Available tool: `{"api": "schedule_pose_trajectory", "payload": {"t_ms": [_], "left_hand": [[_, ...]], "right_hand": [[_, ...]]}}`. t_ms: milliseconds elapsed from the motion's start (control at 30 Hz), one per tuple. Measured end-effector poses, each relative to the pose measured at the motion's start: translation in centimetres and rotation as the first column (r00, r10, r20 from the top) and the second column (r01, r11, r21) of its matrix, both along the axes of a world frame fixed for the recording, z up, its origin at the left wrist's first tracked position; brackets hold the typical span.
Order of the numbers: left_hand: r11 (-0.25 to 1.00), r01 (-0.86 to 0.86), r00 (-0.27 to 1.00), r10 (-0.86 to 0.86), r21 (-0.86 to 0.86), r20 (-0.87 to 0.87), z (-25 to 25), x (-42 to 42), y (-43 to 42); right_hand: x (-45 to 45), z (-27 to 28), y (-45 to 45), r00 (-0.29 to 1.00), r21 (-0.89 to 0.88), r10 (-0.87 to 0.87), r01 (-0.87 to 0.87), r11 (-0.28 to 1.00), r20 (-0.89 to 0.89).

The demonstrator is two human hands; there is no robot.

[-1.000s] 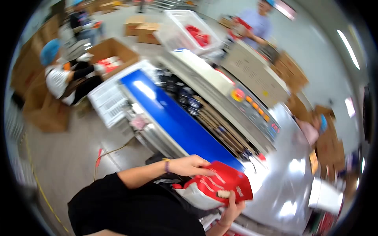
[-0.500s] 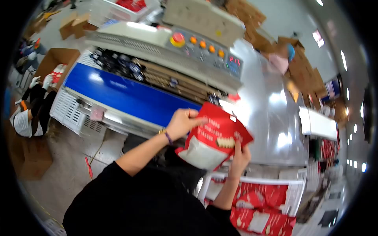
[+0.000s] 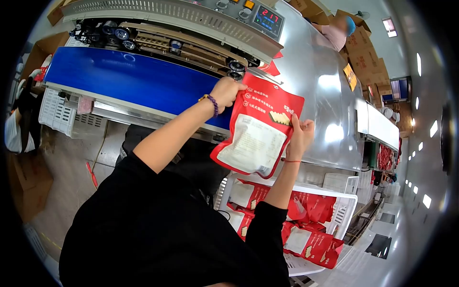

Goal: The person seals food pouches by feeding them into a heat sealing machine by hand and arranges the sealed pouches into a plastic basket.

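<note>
A red and white food pouch (image 3: 253, 138) hangs between my two hands in front of the sealing machine. My left hand (image 3: 226, 92) pinches its upper left edge, close to the machine's rollers (image 3: 236, 66). At the pouch's right edge, my right hand (image 3: 301, 136) is closed on the side. Its printed face with a white panel is turned toward me. The band sealer (image 3: 177, 28) has a blue conveyor belt (image 3: 129, 71) and a display reading 217. Another red pouch (image 3: 270, 67) lies partly hidden at the sealer's right end.
Below my right arm, a white crate (image 3: 345, 215) holds several red pouches. A steel table (image 3: 313, 105) extends beyond the sealer, with an orange packet (image 3: 350, 76) on it. A person in a blue cap (image 3: 333, 36) is at the far side. Cardboard boxes (image 3: 361, 55) are stacked behind.
The pouch has been raised and straightened, its printed face now fuller in view. Both hands have moved up with it, the left one nearer the rollers. My view has shifted closer to the sealer.
</note>
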State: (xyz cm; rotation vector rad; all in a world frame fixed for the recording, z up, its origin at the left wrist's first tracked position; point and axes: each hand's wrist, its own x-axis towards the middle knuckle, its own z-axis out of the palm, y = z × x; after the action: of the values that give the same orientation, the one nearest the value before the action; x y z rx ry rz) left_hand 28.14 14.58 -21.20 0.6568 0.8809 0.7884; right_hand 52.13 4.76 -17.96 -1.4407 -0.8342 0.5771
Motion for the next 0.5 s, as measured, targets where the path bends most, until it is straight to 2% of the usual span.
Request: {"api": "schedule_pose_trajectory", "payload": {"t_ms": [100,200,267,300,333,367,400,433,467,500], "left_hand": [[0.999,-0.051,0.996,0.052,0.016,-0.079,0.6,-1.9,1.3],[0.993,-0.111,0.983,0.117,0.044,-0.139,0.9,-3.9,1.8],[0.982,-0.134,0.950,0.165,0.133,-0.263,0.5,-5.2,1.9],[0.965,-0.135,0.940,0.196,0.224,-0.280,-0.4,-5.9,2.2],[0.964,-0.136,0.938,0.199,0.227,-0.282,-1.5,-6.4,2.4],[0.935,-0.128,0.907,0.245,0.329,-0.343,-2.2,-7.2,2.6],[0.897,-0.110,0.869,0.296,0.428,-0.397,-3.0,-8.1,2.8],[0.904,0.044,0.749,0.252,0.426,-0.612,-0.9,-9.5,2.3],[0.903,0.045,0.746,0.254,0.427,-0.615,0.8,-11.3,1.5],[0.879,0.197,0.643,0.218,0.433,-0.734,2.5,-13.4,0.6]], "right_hand": [[-1.2,0.0,2.0,0.994,-0.079,0.095,-0.090,0.993,0.061],[-2.3,-1.1,3.7,0.986,-0.101,0.164,-0.163,0.981,0.003],[-3.7,-1.3,4.2,0.984,-0.119,0.175,-0.173,0.978,0.005],[-4.5,-1.4,4.5,0.982,-0.149,0.186,-0.191,0.970,-0.043],[-5.0,-1.5,4.7,0.976,-0.174,0.196,-0.210,0.962,-0.094],[-5.4,-1.9,5.0,0.981,-0.214,0.185,-0.192,0.958,-0.052],[-6.0,-2.3,5.4,0.981,-0.212,0.186,-0.194,0.958,-0.055],[-6.3,-2.9,5.9,0.976,-0.211,0.208,-0.218,0.953,-0.068],[-6.8,-3.2,6.1,0.970,-0.210,0.229,-0.241,0.947,-0.081],[-7.6,-2.5,6.0,0.964,-0.288,0.254,-0.266,0.920,-0.078]]}}
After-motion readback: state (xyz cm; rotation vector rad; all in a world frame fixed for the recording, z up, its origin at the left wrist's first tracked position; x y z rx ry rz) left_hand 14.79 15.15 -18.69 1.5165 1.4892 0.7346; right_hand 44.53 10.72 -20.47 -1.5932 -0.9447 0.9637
